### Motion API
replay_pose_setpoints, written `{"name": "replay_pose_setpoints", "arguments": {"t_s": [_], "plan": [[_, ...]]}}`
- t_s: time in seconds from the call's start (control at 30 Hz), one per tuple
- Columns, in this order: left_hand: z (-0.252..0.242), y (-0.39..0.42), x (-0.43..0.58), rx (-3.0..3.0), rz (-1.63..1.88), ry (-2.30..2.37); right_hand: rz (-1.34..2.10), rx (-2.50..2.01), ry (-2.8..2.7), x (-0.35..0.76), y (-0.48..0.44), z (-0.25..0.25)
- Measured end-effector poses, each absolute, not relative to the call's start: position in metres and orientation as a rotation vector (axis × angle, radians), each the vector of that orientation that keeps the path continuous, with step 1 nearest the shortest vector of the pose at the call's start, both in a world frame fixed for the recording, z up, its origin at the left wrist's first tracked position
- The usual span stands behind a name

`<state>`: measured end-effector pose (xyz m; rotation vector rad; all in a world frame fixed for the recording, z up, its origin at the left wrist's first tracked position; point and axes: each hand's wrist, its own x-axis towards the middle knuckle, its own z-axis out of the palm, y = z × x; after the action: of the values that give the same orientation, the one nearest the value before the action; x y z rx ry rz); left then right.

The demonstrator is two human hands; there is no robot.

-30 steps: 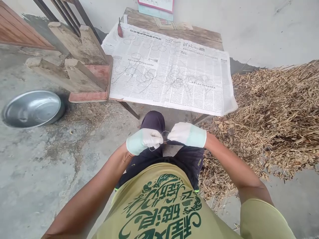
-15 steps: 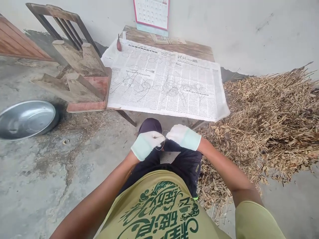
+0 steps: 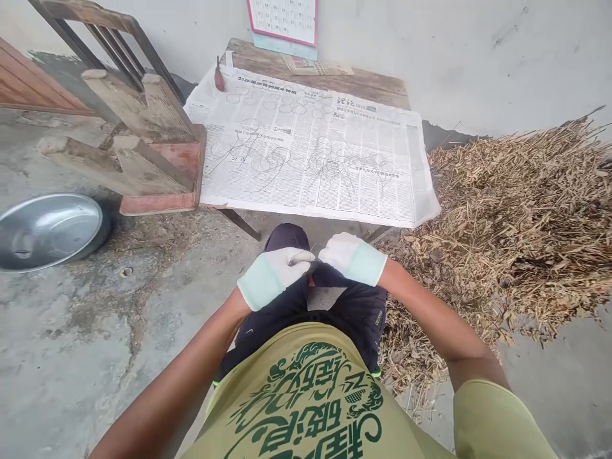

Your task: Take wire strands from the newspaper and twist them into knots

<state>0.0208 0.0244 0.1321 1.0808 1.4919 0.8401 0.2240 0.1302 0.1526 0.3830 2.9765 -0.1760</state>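
My left hand (image 3: 280,273), in a white glove with a pale green cuff, is closed with its thumb and fingers pinched on a thin wire (image 3: 313,247). My right hand (image 3: 340,254), gloved the same way, is closed at the wire's other side, its fingertips turned inward and partly hidden. Both hands hover close together above my knees, just in front of the table's near edge. The wire is so fine that its exact shape between them is hard to make out. Several similar thin wires (image 3: 329,162), some bent into loops, lie over the newspaper (image 3: 291,194).
A red-handled tool with a thin dark shaft (image 3: 219,78) lies at the newspaper's far left. Left of the wooden table (image 3: 382,91) is an overturned wooden stool (image 3: 157,203) beside a chair (image 3: 102,16). A metal basin (image 3: 62,223) sits on the floor; dry stalks (image 3: 526,223) are heaped right.
My left hand has shifted slightly left and up. The wire loop that hung below the fingers no longer shows there, and a wire end now sticks up between the hands. The view has tilted slightly.
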Motion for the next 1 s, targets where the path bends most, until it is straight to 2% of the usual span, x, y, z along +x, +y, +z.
{"name": "replay_pose_setpoints", "arguments": {"t_s": [0.1,0.23,0.37,0.63,1.0], "plan": [[0.131,0.022,0.018,1.190,0.854,1.488,-0.164,0.438,2.965,0.224,0.129,0.155],[0.125,0.019,0.015,1.024,0.980,1.480,-0.137,0.536,2.901,0.220,0.124,0.166],[0.119,0.020,0.011,0.943,0.957,1.525,-0.084,0.551,2.837,0.215,0.122,0.174],[0.115,0.023,0.015,0.427,0.947,1.111,-0.018,0.451,2.846,0.211,0.125,0.176],[0.096,0.018,0.010,0.320,1.001,0.933,0.048,0.391,2.898,0.212,0.128,0.176]]}}
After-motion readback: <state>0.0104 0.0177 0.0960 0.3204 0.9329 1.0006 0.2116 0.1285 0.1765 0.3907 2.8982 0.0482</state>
